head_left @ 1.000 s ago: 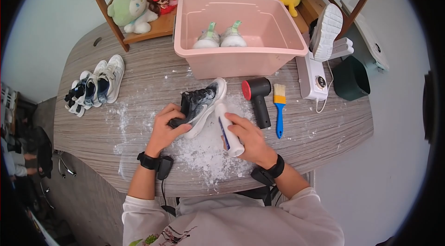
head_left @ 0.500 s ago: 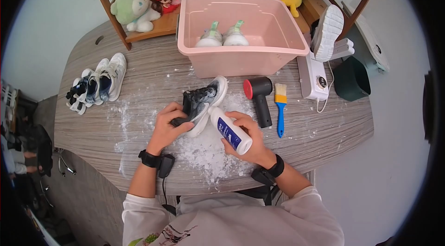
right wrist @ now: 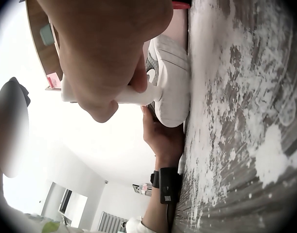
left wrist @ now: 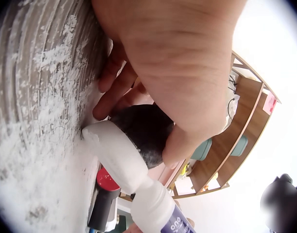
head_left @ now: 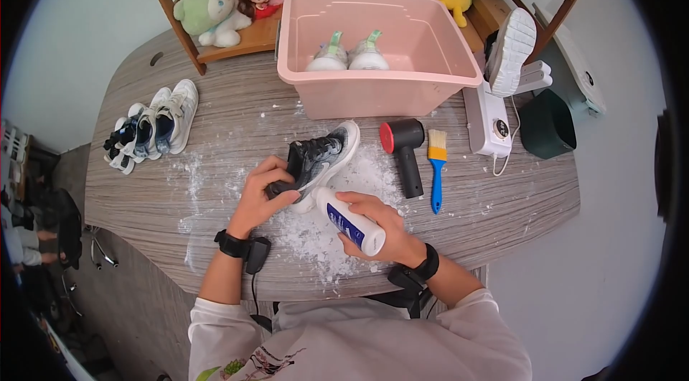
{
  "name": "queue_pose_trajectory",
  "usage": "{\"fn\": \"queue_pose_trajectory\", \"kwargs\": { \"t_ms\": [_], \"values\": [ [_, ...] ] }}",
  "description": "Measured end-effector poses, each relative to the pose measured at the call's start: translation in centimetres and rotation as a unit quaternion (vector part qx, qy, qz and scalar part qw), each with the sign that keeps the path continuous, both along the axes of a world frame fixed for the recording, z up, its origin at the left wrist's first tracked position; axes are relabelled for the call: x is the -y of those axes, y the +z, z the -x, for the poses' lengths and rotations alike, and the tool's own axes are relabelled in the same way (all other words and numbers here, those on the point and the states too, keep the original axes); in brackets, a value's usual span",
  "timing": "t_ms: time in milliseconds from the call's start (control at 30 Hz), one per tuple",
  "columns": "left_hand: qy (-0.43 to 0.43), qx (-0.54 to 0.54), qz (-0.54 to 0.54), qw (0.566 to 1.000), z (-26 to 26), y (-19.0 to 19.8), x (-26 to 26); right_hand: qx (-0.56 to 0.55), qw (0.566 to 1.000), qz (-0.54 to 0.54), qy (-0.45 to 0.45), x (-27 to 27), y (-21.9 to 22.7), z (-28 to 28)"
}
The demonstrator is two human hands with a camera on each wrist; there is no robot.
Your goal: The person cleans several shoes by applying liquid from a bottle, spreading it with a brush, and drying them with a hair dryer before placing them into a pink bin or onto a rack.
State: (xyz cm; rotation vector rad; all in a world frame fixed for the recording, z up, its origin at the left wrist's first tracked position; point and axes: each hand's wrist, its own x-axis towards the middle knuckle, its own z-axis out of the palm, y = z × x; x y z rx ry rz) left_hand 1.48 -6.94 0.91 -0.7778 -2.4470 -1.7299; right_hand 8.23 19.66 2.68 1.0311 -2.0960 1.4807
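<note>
Pink plastic bin (head_left: 380, 99) holds two white shoes with green tabs (head_left: 368, 61), side by side. Dark green open bin (head_left: 548, 128) at right edge of grey wood-grain table (head_left: 237, 123). Black handheld tool with red end (head_left: 408, 166) and blue-handled brush (head_left: 436, 176) lie between right hand (head_left: 384, 227) and pink bin; white residue (head_left: 316, 248) around work. Black-and-grey shoe with white sole (head_left: 326, 158) ahead of and between hands: left hand (head_left: 260, 198) grips its heel end, right hand's fingers curl round white bottle with blue label (head_left: 350, 222), tip against sole
</note>
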Motion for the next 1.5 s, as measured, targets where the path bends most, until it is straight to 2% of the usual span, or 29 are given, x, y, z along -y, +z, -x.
{"fn": "queue_pose_trajectory", "kwargs": {
  "t_ms": [167,267,400,467,600,800,867,1000,1100,1133,1200,1267,1400,1500],
  "values": [
    [-0.012,0.018,-0.007,1.0,-0.1,0.4,-0.1,-0.027,1.0,-0.007,0.009,0.1,0.2,-0.2],
    [-0.01,0.004,-0.004,1.0,-0.1,0.1,-0.2,-0.028,0.997,-0.028,0.063,0.3,0.6,-0.5],
    [-0.009,0.001,0.006,1.0,-0.1,0.3,-0.3,-0.093,0.991,-0.073,0.069,1.2,0.8,-1.0],
    [-0.011,0.007,0.009,1.0,-0.2,0.5,-0.4,-0.129,0.979,-0.133,0.088,1.4,0.7,-1.2],
    [-0.011,-0.002,0.008,1.0,-0.3,0.3,-0.6,-0.137,0.976,-0.145,0.089,1.6,0.7,-1.4],
    [-0.015,-0.004,0.006,1.0,-0.3,0.2,-0.5,-0.096,0.991,-0.067,0.066,0.6,0.4,-1.2],
    [-0.015,0.002,0.004,1.0,-0.3,0.2,-0.5,-0.037,0.998,-0.014,0.052,0.3,-0.1,-0.9],
    [-0.016,0.005,0.005,1.0,-0.3,0.1,-0.4,-0.004,0.999,0.049,0.016,0.0,-0.2,0.0],
    [-0.014,0.011,-0.008,1.0,-0.3,0.2,-0.5,0.114,0.991,0.068,0.009,-0.8,-0.1,0.0],
    [-0.012,0.016,-0.009,1.0,-0.3,0.3,-0.4,0.113,0.991,0.068,0.009,-0.9,-0.1,0.1],
    [-0.01,0.021,-0.009,1.0,-0.3,0.3,-0.3,0.088,0.993,0.054,-0.054,-1.1,-0.4,0.7],
    [-0.01,0.019,-0.005,1.0,-0.3,0.2,-0.2,0.081,0.992,0.074,-0.06,-1.4,-0.7,0.9],
    [0.005,0.018,-0.029,0.999,-0.3,0.2,-0.1,0.076,0.981,0.163,-0.068,-2.8,0.0,1.2],
    [0.014,0.005,-0.036,0.999,-0.3,0.4,-0.2,0.082,0.959,0.239,-0.129,-3.5,-0.1,1.7]
  ]
}}
